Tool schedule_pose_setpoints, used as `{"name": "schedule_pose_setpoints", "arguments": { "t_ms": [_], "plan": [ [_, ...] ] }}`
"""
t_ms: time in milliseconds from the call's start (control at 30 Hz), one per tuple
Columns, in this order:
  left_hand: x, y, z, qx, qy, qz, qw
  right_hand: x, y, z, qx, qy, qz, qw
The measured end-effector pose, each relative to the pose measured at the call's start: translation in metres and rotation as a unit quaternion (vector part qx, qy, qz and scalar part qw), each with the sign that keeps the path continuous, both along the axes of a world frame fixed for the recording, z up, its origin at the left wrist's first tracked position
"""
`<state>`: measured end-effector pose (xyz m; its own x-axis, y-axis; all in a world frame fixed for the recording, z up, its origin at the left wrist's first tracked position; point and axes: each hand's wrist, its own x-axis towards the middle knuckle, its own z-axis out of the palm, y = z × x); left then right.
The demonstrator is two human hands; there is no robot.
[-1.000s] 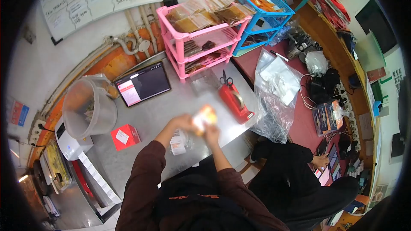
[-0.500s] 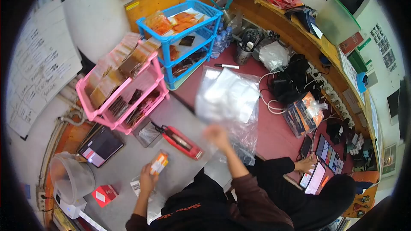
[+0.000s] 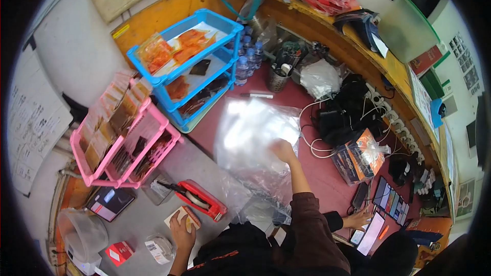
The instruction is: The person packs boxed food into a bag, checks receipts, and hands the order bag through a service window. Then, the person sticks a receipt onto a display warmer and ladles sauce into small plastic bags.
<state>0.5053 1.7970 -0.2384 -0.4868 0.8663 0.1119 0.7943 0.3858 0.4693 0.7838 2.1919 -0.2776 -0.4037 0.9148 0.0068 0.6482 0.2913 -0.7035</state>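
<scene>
My left hand [image 3: 182, 232] is closed around a small orange-and-white box [image 3: 175, 216], just in front of the red hand-held bag sealer [image 3: 217, 208]. Over the stack of clear plastic bags [image 3: 238, 140] on the red tabletop reaches my right hand [image 3: 283, 150]. Its fingers are blurred, and whether they pinch a bag I cannot make out. Beside my left hand lies a clear packet with a white label [image 3: 159, 249]. A red box with a white label [image 3: 119, 253] sits farther left on the grey table.
Pink tiered trays [image 3: 110, 176] and blue tiered trays [image 3: 176, 110] hold flat packets at the back left. A clear tub [image 3: 82, 235] stands at the left. Cables and a bagged box [image 3: 359, 158] lie at the right, near a co-worker's hand [image 3: 357, 220] at a tablet.
My right hand has moved up and right onto the plastic bags. The left hand has lowered the orange-and-white box beside the sealer. The whole view has shifted.
</scene>
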Motion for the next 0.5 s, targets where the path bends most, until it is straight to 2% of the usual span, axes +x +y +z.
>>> {"name": "schedule_pose_setpoints", "arguments": {
  "t_ms": [67,133,200,267,333,367,400,433,467,500],
  "plan": [
    [0.008,0.034,0.012,0.022,-0.027,-0.072,0.997,0.002,0.008,0.032,-0.079,0.074,-0.05,0.993],
    [0.018,0.073,0.02,0.058,-0.01,-0.106,0.993,0.002,0.016,0.061,-0.031,0.083,-0.07,0.994],
    [0.029,0.105,0.03,0.082,0.011,-0.186,0.979,0.007,0.031,0.093,0.017,0.09,-0.092,0.992],
    [0.044,0.124,0.039,0.078,0.01,-0.187,0.979,0.006,0.052,0.132,0.159,0.225,-0.088,0.957],
    [0.051,0.137,0.047,0.092,-0.084,-0.206,0.97,-0.001,0.078,0.215,0.246,0.236,-0.161,0.926],
    [0.052,0.139,0.046,0.097,-0.08,-0.216,0.968,0.003,0.102,0.26,0.416,0.229,-0.125,0.871],
    [0.052,0.14,0.044,0.11,-0.075,-0.214,0.968,0.002,0.13,0.303,0.508,0.257,-0.113,0.815],
    [0.05,0.138,0.043,0.107,-0.086,-0.221,0.966,-0.012,0.137,0.353,0.504,0.31,-0.131,0.796],
    [0.049,0.135,0.043,0.102,-0.098,-0.227,0.964,-0.017,0.158,0.39,0.592,0.227,-0.125,0.763],
    [0.047,0.132,0.047,0.094,-0.109,-0.219,0.965,-0.028,0.184,0.419,0.612,0.195,-0.093,0.761]
  ]
}}
